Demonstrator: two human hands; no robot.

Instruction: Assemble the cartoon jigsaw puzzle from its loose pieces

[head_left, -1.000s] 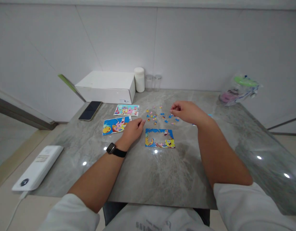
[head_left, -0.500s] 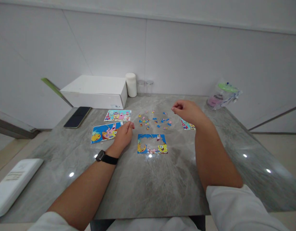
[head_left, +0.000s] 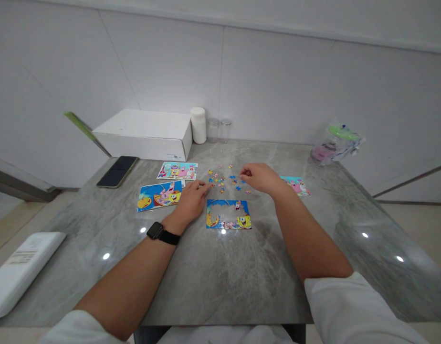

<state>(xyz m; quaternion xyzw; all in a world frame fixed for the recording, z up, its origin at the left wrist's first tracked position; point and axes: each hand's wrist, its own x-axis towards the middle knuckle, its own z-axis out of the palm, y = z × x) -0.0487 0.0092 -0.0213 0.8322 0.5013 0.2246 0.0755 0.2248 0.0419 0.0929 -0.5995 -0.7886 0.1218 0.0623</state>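
Observation:
A cartoon jigsaw puzzle lies flat in front of me, its border joined around a bare middle. Beyond it, loose jigsaw pieces are scattered in a small cluster. My left hand, with a black watch on the wrist, rests at the cluster's left side. Its fingers reach out, the tips at a small piece. Over the right side of the cluster is my right hand, thumb and fingers pinched together; whatever may be between them is too small to make out.
Left of the puzzle lie a blue cartoon picture card and a lighter one; another card sits beyond my right forearm. A phone, white box, white bottle, small jars and bagged cup stand around.
My right hand has moved left and down to the loose pieces, uncovering more of the right card. My left hand has shifted slightly right, its fingers now stretched to the pieces.

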